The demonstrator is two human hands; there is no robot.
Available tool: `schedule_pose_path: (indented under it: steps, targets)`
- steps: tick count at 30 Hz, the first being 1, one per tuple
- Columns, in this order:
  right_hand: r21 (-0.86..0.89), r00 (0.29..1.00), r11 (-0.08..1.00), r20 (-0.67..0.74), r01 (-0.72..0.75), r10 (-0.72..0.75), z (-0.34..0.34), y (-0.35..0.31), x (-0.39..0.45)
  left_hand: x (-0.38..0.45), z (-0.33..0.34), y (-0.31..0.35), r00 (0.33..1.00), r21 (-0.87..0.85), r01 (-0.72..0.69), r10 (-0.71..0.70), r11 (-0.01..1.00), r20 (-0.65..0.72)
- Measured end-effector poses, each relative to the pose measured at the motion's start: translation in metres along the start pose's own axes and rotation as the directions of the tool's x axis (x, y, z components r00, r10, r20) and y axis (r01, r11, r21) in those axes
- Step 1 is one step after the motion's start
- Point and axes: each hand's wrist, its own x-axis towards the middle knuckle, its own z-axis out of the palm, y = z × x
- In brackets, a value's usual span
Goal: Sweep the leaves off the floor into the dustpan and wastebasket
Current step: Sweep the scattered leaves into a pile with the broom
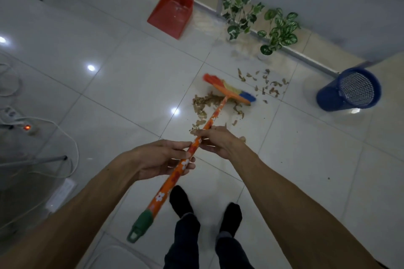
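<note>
**A:** Past the fingertips, on the tiles — broom head (229, 90) is down among the leaves (204, 105). Status?

**B:** Mid-sweep, early. Both hands on the broom handle (185, 164). Left hand (162, 159) holds it nearer the green end cap, fingers curled round the shaft. Right hand (215, 141) holds it further down toward the head, fingers wrapped too.

**A:** Leaves?

**B:** Partly gathered. One loose pile sits on the hand side of the broom head, trailing back toward the right fingers. A second scatter (265, 82) lies beyond the head, well apart from both hands, toward the wastebasket (328, 97).

**A:** Dustpan?

**B:** Red dustpan (171, 14) stands far beyond the fingers, against the wall, nobody touching it. No leaves visible in it. Wastebasket is off past the right hand — can't tell whether anything's inside.

**A:** So what's left?

**B:** My read: most of it. Pull the far scatter into the pile, fetch the dustpan, load it, tip into the wastebasket. Potted plants (260, 22) sit just behind the scatter — risk of clipping them.
</note>
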Motion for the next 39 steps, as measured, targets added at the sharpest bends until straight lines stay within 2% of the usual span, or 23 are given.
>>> schedule_pose_path:
  steps: [6,11,15,19,24,27,30,35,37,39]
  targets:
    - [0.214,0.997,0.975,-0.054,0.061,-0.051,0.021,-0.042,0.003,-0.009,-0.032,0.06,1.0,0.3,-0.002,0.004,0.954,-0.006]
    - [0.24,0.983,0.964,-0.165,0.115,-0.076,-0.022,-0.086,0.022,0.034,-0.005,0.116,0.999,0.373,-0.036,0.037,0.927,0.004]
    - [0.184,0.964,0.976,-0.259,0.112,-0.061,-0.079,-0.115,0.047,0.085,0.032,0.151,0.999,0.309,-0.038,0.028,0.95,0.038]
    - [0.096,0.948,0.992,-0.315,0.085,-0.051,-0.135,-0.139,0.077,0.135,0.07,0.177,0.999,0.244,-0.032,0.03,0.969,0.012]
    - [-0.014,0.92,0.996,-0.383,0.085,-0.084,-0.196,-0.174,0.115,0.187,0.115,0.202,0.999,0.04,-0.044,0.044,0.998,0.001]
    - [0.015,0.933,0.999,-0.359,0.036,-0.028,-0.221,-0.183,0.132,0.197,0.126,0.208,0.999,-0.031,0.038,-0.038,0.999,0.025]
    - [0.057,0.955,0.998,-0.297,-0.002,0.019,-0.212,-0.176,0.137,0.18,0.107,0.217,0.989,0.122,0.126,-0.134,0.985,0.06]
    - [0.163,0.978,0.985,-0.194,-0.048,0.079,-0.141,-0.159,0.128,0.13,0.054,0.234,0.978,0.395,0.157,-0.198,0.905,0.066]
    - [0.196,0.989,0.98,-0.136,-0.033,0.061,-0.111,-0.157,0.122,0.105,0.035,0.24,0.981,0.461,0.142,-0.188,0.876,0.055]
    - [0.225,0.996,0.974,-0.088,-0.006,0.026,-0.084,-0.161,0.113,0.083,0.013,0.244,0.993,0.502,0.088,-0.119,0.86,0.029]
